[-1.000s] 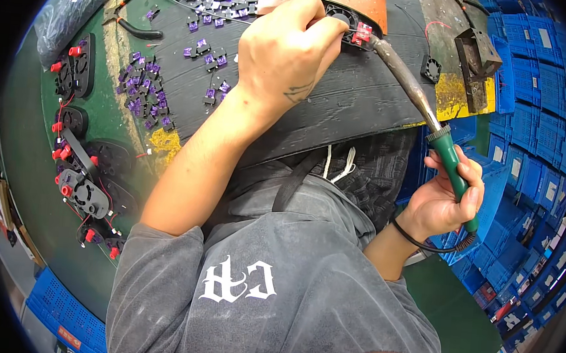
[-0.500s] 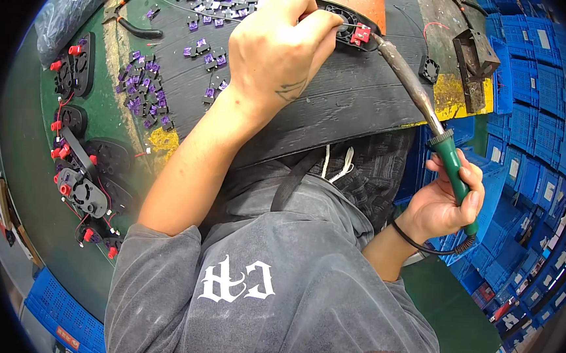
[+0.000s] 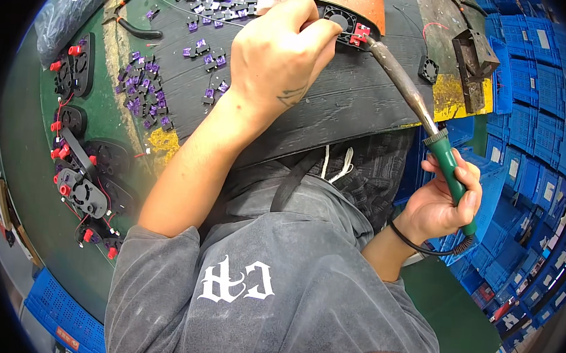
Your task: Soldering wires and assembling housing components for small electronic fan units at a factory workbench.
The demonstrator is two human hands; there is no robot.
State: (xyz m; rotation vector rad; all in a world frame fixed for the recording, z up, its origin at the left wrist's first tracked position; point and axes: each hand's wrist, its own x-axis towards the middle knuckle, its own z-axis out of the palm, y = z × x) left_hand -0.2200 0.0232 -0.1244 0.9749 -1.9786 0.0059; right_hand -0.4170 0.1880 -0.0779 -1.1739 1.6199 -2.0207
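Observation:
My right hand (image 3: 444, 197) is wrapped around the green handle of a soldering iron (image 3: 404, 86). The iron's tip meets the edge of a small red part (image 3: 360, 33) on a black housing with a round fan (image 3: 337, 19). Thin grey solder wire (image 3: 196, 13) runs from the upper left into my left hand (image 3: 285, 45), which is closed in a pinch. A short end of it sticks out of my fingertips toward the red part. The left side of the housing is hidden behind my left hand.
Several purple-and-black small parts (image 3: 146, 88) lie scattered on the black board (image 3: 258, 57). Finished-looking fan housings with red parts (image 3: 84, 192) line the left. Pliers (image 3: 139, 31) lie behind them. A metal bracket (image 3: 473, 62) stands right; stacked blue crates (image 3: 527, 108) are beyond.
The soldering iron has shifted slightly left, bringing its tip closer against the red part. My left hand has moved a little down and right, still pinching the wire.

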